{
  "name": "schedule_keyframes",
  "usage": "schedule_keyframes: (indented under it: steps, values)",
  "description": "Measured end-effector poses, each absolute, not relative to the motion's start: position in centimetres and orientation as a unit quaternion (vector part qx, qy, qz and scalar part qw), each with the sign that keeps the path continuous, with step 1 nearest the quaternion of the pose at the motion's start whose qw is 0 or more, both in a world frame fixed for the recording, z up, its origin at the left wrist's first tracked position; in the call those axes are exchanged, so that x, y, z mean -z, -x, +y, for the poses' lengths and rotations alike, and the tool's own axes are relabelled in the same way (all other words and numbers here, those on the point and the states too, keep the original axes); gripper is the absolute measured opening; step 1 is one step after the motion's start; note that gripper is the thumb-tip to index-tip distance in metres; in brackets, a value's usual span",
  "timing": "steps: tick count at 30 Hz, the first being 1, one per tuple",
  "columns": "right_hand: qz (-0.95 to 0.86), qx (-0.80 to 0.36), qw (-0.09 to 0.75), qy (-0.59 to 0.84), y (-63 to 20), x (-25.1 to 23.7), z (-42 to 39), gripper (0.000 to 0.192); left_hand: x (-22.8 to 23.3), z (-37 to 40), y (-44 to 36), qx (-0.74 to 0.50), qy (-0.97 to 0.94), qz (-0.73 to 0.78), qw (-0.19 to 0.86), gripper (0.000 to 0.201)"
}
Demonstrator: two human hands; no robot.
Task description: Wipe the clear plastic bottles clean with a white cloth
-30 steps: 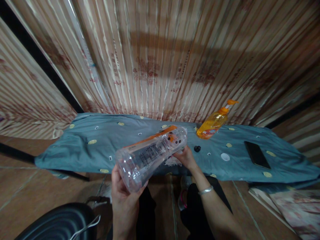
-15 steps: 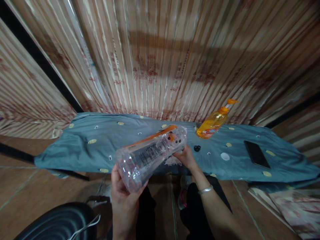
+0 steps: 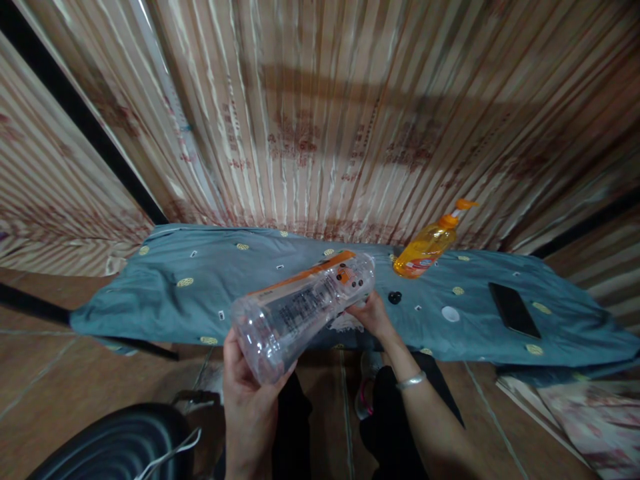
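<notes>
A large clear plastic bottle (image 3: 300, 307) with an orange and printed label is held tilted over the cloth-covered table. My left hand (image 3: 250, 380) is closed around its wide lower end, near me. Against the far end, on the right side, my right hand (image 3: 370, 313) grips the bottle, its fingers partly hidden behind it. A whitish patch (image 3: 347, 323), which I cannot make out, shows just beneath that hand. Beyond the bottle, to the right, stands a pump bottle (image 3: 423, 250) of orange liquid. A small black object (image 3: 395, 298) lies near my right hand.
On the blue-green patterned cloth (image 3: 165, 307) are a white disc (image 3: 450, 313) and a black phone (image 3: 514, 309) to the right. A striped curtain (image 3: 310, 120) hangs behind. A black ridged stool (image 3: 115, 447) with a white cable stands at lower left.
</notes>
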State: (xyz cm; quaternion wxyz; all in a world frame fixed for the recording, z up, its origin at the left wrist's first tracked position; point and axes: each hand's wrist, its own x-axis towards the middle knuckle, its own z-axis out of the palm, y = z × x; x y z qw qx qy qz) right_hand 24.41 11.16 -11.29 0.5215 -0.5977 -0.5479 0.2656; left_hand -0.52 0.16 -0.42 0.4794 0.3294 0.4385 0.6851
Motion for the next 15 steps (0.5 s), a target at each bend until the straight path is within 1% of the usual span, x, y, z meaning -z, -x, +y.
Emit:
schedule_keyframes:
  steps: [3, 11, 15]
  values:
    - [-0.547, -0.260, 0.527, 0.596, -24.51, 11.49, 11.19, 0.041, 0.33, 0.09, 0.50, -0.676, -0.322, 0.448, 0.489, 0.088]
    - [-0.542, -0.266, 0.530, 0.595, -24.59, 11.88, 11.28, 0.045, 0.54, 0.15, 0.70, -0.672, -0.321, 0.459, 0.484, 0.093]
    - [-0.546, -0.263, 0.517, 0.605, -24.60, 11.84, 11.22, 0.047, 0.63, 0.07, 0.68, -0.673, -0.324, 0.458, 0.481, 0.090]
